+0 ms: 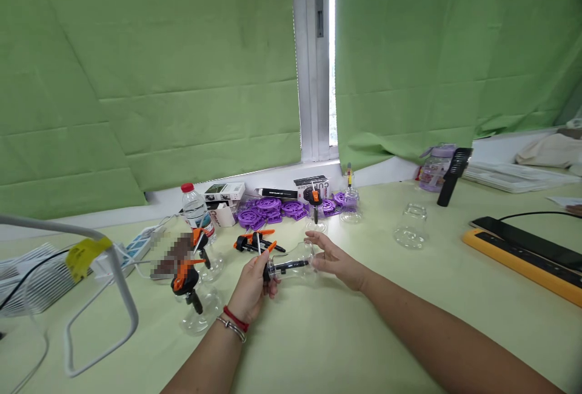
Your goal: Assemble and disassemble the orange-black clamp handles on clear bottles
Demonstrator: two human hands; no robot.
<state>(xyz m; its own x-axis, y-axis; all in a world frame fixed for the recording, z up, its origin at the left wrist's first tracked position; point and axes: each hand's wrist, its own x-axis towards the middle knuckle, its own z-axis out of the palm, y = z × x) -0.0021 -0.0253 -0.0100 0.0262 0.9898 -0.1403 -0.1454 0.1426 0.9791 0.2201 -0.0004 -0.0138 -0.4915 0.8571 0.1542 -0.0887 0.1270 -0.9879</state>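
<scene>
My left hand (pixel 249 288) is closed around the black cap (pixel 267 271) and neck of a clear glass bottle (pixel 294 253), which lies tilted on its side above the table. A black stem (pixel 295 265) runs from the cap into the bottle, and an orange lever (pixel 272 247) sticks up past my fingers. My right hand (pixel 335 262) curves its fingers round the bottle's wide base. Loose black-and-orange pourer tops (pixel 248 242) lie just beyond my left hand. Similar capped glass bottles (pixel 200 318) stand to its left, and another capped one (pixel 317 224) stands behind.
An uncapped glass bottle (pixel 410 227) stands at right, near a yellow-and-black device (pixel 522 267) and a purple-lidded cup (pixel 436 170). Purple plastic pieces (pixel 268 209), small boxes (pixel 225 191) and a water bottle (pixel 194 206) line the back. A white metal frame (pixel 125 297) rises at left.
</scene>
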